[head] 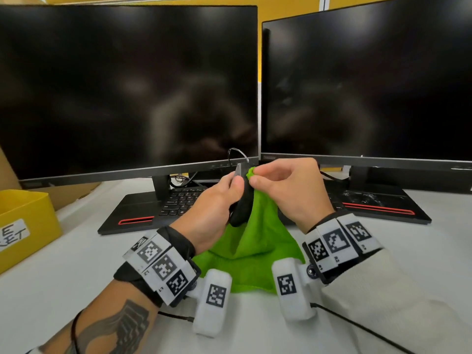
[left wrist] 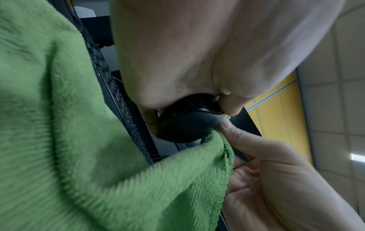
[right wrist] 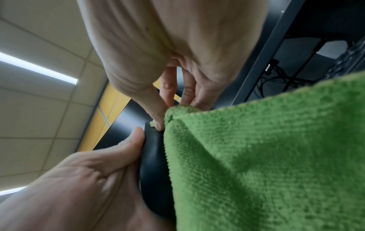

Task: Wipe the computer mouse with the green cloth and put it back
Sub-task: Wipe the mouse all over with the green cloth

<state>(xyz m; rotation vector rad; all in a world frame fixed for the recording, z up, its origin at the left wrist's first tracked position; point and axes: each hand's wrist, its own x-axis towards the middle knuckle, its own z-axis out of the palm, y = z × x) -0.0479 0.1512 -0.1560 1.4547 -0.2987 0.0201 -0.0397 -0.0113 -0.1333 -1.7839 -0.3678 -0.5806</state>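
Observation:
My left hand (head: pixel 217 200) grips a black computer mouse (head: pixel 242 208) held upright above the desk, thumb along its side. The mouse (left wrist: pixel 183 126) shows dark between both hands in the left wrist view, and the mouse (right wrist: pixel 154 159) stands on edge in the right wrist view. My right hand (head: pixel 283 185) pinches a corner of the green cloth (head: pixel 255 246) against the mouse's top end. The cloth (left wrist: pixel 79 156) hangs down from that pinch onto the desk, covering the mouse's right side; the cloth (right wrist: pixel 266 156) fills the right wrist view.
Two dark monitors (head: pixel 127 93) (head: pixel 370 85) stand close behind the hands. A black keyboard (head: pixel 178 200) lies under the left monitor. A yellow box (head: pixel 23 226) sits at the left edge. The mouse cable (head: pixel 236 153) loops upward. The white desk (head: pixel 63 277) spreads in front.

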